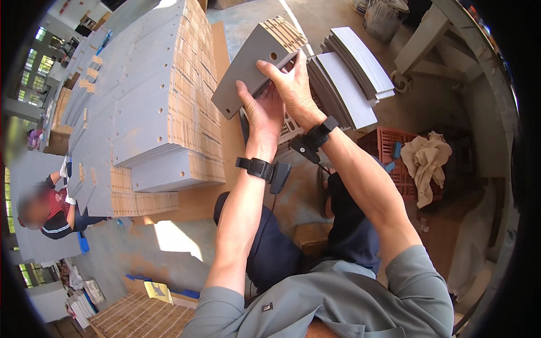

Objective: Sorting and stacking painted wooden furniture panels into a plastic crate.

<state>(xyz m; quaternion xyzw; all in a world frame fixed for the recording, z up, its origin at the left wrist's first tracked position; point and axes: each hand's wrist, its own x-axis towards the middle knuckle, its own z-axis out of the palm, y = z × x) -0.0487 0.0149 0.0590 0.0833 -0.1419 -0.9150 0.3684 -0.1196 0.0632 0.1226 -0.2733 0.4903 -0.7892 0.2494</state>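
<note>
Bundle of grey boards (pixel 242 79): one, held up in both hands, between the large stack at left and the curved panels at right; broad face smooth and matt grey, tilted, with a round hole near the upper right corner and another near the lower left; top end showing several layers with raw tan edges.

Left hand (pixel 266 112): pinching the bundle at its lower right edge, thumb flat on the grey face, fingers partly hidden; right hand (pixel 293 90): pinching the same edge higher up, thumb on the face, other fingers partly out of sight; the two hands cover much of that edge.

Surroundings: large stack of grey boards (pixel 141 107), tan edges rightward, on a brown cardboard sheet (pixel 232 149); curved grey panels (pixel 341 84), piled just beside the right hand; red crate (pixel 389 141), partly covered by a crumpled beige cloth (pixel 424 160); bucket (pixel 386 19), at the top; co-worker (pixel 56 205), at far left beyond the stack.
</note>
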